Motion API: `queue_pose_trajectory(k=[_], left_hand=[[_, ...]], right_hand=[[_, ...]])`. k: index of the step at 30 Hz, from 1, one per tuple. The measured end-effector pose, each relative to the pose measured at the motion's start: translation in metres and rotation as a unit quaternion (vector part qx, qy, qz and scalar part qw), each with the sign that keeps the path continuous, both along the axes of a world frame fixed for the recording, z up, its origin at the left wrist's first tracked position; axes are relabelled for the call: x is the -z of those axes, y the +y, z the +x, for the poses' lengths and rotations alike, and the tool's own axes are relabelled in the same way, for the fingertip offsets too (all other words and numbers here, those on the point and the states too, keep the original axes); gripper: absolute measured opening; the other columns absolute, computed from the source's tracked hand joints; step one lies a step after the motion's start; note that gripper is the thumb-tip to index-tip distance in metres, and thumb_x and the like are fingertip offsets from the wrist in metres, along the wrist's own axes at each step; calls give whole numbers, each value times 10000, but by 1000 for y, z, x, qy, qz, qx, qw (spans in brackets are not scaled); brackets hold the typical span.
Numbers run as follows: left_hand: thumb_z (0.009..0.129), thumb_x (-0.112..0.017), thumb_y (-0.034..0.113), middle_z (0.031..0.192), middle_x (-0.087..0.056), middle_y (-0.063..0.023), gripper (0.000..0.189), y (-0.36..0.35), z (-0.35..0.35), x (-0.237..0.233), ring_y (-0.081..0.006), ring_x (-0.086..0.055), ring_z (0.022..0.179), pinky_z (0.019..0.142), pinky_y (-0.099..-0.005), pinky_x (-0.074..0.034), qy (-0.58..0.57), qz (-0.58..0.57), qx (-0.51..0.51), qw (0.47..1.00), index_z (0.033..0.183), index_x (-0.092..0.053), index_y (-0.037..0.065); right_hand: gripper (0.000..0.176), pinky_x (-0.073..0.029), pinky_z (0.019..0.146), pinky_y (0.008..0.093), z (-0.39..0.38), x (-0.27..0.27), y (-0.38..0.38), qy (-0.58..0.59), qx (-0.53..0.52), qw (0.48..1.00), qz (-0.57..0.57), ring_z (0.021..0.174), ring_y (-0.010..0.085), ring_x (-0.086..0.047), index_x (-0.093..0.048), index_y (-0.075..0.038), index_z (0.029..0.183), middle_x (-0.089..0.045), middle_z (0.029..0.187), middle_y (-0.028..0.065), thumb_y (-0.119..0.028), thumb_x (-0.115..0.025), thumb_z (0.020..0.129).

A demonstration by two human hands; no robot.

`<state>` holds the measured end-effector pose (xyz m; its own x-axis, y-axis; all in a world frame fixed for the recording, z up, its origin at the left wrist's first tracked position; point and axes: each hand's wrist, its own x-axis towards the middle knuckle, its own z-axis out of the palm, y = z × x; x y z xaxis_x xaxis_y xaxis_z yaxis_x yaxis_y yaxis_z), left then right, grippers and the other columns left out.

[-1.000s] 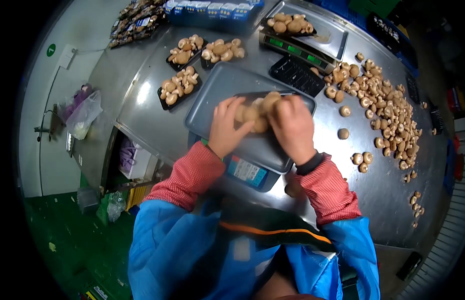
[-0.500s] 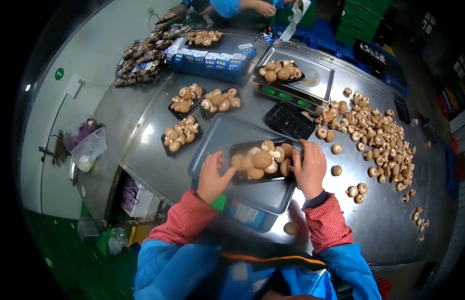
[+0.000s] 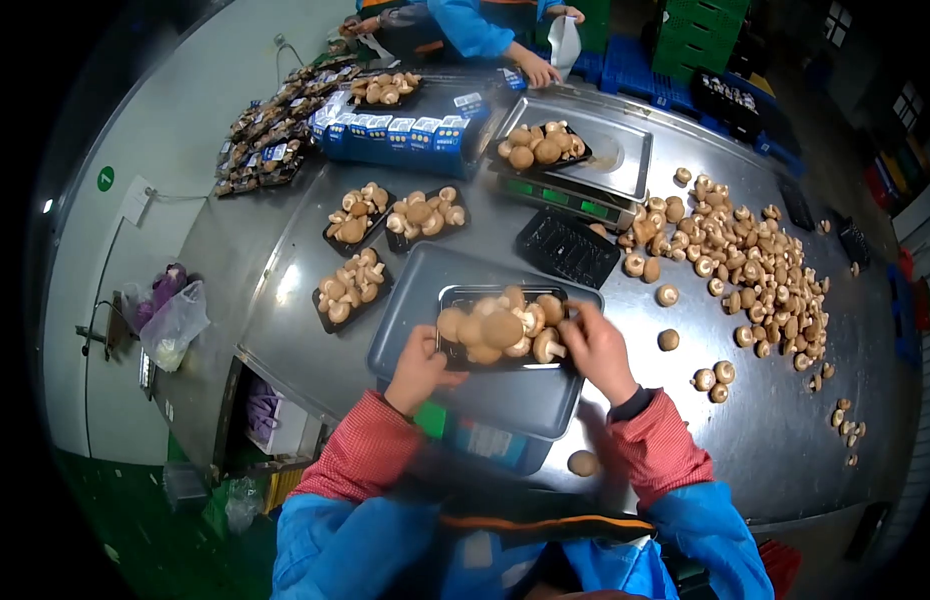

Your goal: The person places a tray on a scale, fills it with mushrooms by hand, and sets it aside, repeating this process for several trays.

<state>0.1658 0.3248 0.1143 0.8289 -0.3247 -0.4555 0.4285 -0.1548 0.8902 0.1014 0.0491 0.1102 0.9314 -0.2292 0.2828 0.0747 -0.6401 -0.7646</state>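
Observation:
A black plastic tray [image 3: 455,357] of brown-capped mushrooms [image 3: 502,329] sits over the grey plastic bin lid or shallow tub [image 3: 405,290] in front of me. My left hand [image 3: 419,372] grips the tray's left end, thumb along its near edge. At the other end, my right hand [image 3: 597,350] has its fingers curled over the tray's right rim, beside a mushroom lying stem outward. Just beyond are an unfilled black tray [image 3: 568,247] and a scale [image 3: 575,200], which carries another filled tray [image 3: 545,146].
Several filled trays [image 3: 351,290] stand to the left. Loose mushrooms [image 3: 750,270] are heaped on the right of the metal table [image 3: 625,440]. At the back left are wrapped packs [image 3: 270,140] and a blue label holder [image 3: 390,150]. A co-worker's hand [image 3: 537,68] is beyond the scale.
My fingers have moved from around the mushrooms onto the tray's two ends. The tray sits straighter now. The co-worker's hand has come down toward the table, and the view has shifted slightly.

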Motion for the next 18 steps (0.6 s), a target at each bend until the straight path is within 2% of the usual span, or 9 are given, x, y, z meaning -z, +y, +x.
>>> queue_pose_trajectory(k=[2,5,8,11,14,15,16,18], left_hand=[[921,-405,-63,1077,-620,-162,346,4,1,2,-251,-699,830,703,-326,-614,23,-43,-9,999,1242,-340,48],[925,-408,-61,1083,-634,-172,347,8,3,2,-246,-697,834,720,-327,-610,28,-81,-26,996,1251,-350,41],[926,-423,-59,1074,-640,-164,340,12,11,-2,-247,-697,837,718,-324,-609,35,-107,-42,993,1247,-370,39],[925,-445,-54,1064,-647,-159,344,18,28,-9,-247,-696,832,720,-326,-610,31,-142,-72,987,1251,-386,40],[910,-417,-64,1151,-597,-169,388,32,58,-10,-275,-647,982,814,-400,-589,8,-143,-91,986,1283,-344,12],[907,-420,-66,1177,-577,-165,385,38,70,-6,-282,-649,956,827,-410,-586,-17,-168,-111,979,1279,-354,9],[906,-420,-68,1201,-552,-164,384,49,86,-2,-291,-647,961,818,-408,-589,-29,-178,-120,976,1278,-359,5],[905,-418,-73,1190,-551,-176,386,67,116,3,-308,-654,946,819,-416,-592,-57,-168,-190,966,1278,-351,1]], right_hand=[[238,-518,686,386,15,-8,-19,21,42,995,90,755,328,-666,-618,-62,1110,-661,814,180,-190,-607,910],[177,-515,681,321,59,20,-59,-43,78,991,102,751,201,-675,-649,-19,1036,-696,831,134,-159,-607,937],[199,-518,687,334,99,57,-88,22,48,996,65,745,234,-681,-661,-10,996,-701,825,133,-180,-647,892],[249,-527,718,380,131,86,-94,105,-24,994,-12,792,306,-686,-677,-9,935,-702,854,163,-232,-697,829],[372,-527,755,399,151,91,-86,192,-96,972,-98,832,325,-682,-690,-37,930,-700,863,174,-356,-756,749],[398,-525,761,407,157,100,-86,211,-126,962,-115,837,331,-679,-689,-41,908,-698,869,178,-389,-761,730],[346,-523,748,407,158,103,-81,196,-116,964,-138,820,330,-677,-687,-38,883,-693,856,177,-339,-758,730],[275,-520,739,411,160,105,-77,184,-123,968,-117,808,334,-673,-685,-36,851,-684,835,179,-277,-746,733]])
